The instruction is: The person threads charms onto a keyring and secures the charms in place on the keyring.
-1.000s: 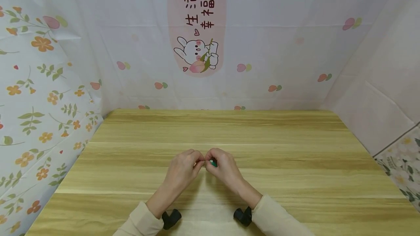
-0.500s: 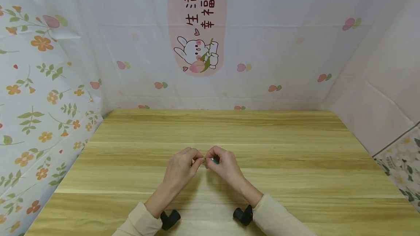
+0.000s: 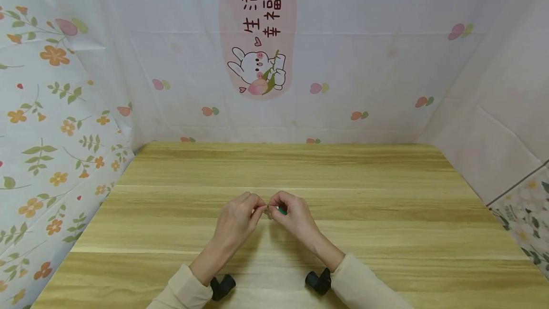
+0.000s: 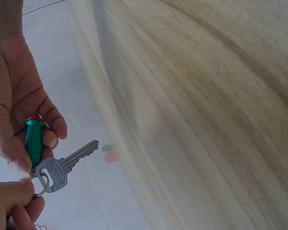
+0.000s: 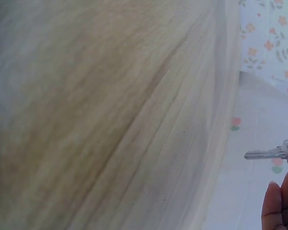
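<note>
A silver key [image 4: 57, 172] hangs on a thin metal split ring [image 4: 44, 188], its toothed blade pointing away from the fingers. My left hand [image 3: 237, 216] pinches the ring between thumb and forefinger. A green fob with a red end [image 4: 34, 139] lies against the curled fingers of my right hand [image 3: 296, 216], whose thumb and forefinger pinch the small link by the ring. In the head view the fingertips of both hands meet, and the key is mostly hidden. The right wrist view shows the key [image 5: 269, 153] beside fingers at its right edge.
Both hands are held above a wood-grain table [image 3: 364, 204]. Printed cloth [image 3: 364, 61] hangs behind the table and along its sides. A black mount [image 3: 223, 287] sits at the left wrist, another black mount [image 3: 318, 282] at the right wrist.
Both hands have risen slightly since one second ago, and a bit of the key and ring shows below the fingertips. In the last half second hardly anything differs.
</note>
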Motion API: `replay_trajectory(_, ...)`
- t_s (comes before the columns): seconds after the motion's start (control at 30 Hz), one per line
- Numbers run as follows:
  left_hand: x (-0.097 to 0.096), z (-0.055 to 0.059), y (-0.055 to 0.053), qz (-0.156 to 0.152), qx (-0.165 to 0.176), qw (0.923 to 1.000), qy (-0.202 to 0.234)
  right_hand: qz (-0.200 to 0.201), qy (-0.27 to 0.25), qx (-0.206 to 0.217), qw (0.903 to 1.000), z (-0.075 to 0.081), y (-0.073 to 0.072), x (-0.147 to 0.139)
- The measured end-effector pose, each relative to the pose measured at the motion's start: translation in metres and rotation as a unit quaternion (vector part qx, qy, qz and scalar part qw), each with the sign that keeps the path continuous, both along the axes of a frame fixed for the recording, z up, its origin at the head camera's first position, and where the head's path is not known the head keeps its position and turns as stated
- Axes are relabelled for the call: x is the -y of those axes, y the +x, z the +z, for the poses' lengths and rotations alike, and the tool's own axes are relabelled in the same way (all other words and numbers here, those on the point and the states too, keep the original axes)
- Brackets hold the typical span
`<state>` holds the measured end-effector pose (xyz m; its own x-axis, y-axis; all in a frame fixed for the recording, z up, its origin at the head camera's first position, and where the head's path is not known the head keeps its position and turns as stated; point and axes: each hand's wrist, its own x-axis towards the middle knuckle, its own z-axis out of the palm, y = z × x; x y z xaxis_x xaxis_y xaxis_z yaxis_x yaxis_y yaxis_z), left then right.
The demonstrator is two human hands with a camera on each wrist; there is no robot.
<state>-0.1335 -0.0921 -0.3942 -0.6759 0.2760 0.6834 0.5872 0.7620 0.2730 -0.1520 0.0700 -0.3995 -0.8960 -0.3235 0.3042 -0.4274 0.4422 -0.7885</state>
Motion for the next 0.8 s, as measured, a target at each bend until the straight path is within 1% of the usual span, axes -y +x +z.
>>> replay_trajectory(0.1,0.0,-0.001,0.0,0.0,-0.024,0.9996,-0.014,0.0,0.0,0.005,1.0,0.001,0.0,0.0)
replay_trajectory(0.17,0.0,-0.001,-0.001,-0.001,-0.042,0.9989,-0.02,-0.003,-0.003,0.018,0.9998,0.001,0.0,0.0)
replay_trajectory(0.27,0.0,-0.003,-0.001,-0.004,-0.066,0.9976,-0.022,0.004,-0.025,0.049,0.9985,0.002,-0.001,0.0)
replay_trajectory(0.37,0.001,-0.004,-0.002,-0.008,-0.081,0.9966,-0.017,0.016,-0.056,0.095,0.9938,0.016,0.003,0.0)
replay_trajectory(0.4,0.001,-0.004,-0.002,-0.009,-0.083,0.9964,-0.014,0.019,-0.065,0.109,0.9917,0.016,0.002,0.0)
replay_trajectory(0.5,0.001,-0.005,-0.003,-0.015,-0.083,0.9964,0.001,0.013,-0.088,0.147,0.9852,0.019,0.002,0.0)
replay_trajectory(0.57,0.001,-0.006,-0.004,-0.018,-0.078,0.9967,0.017,0.007,-0.101,0.161,0.9817,0.01,-0.003,0.0)
replay_trajectory(0.6,0.001,-0.006,-0.004,-0.019,-0.074,0.9968,0.025,0.005,-0.107,0.167,0.9802,0.007,-0.005,0.0)
replay_trajectory(0.7,0.001,-0.006,-0.004,-0.019,-0.06,0.9971,0.043,0.005,-0.124,0.18,0.9758,0.007,-0.005,0.0)
replay_trajectory(0.8,0.001,-0.004,-0.003,-0.017,-0.049,0.9976,0.046,0.003,-0.134,0.182,0.9741,0.007,-0.005,0.0)
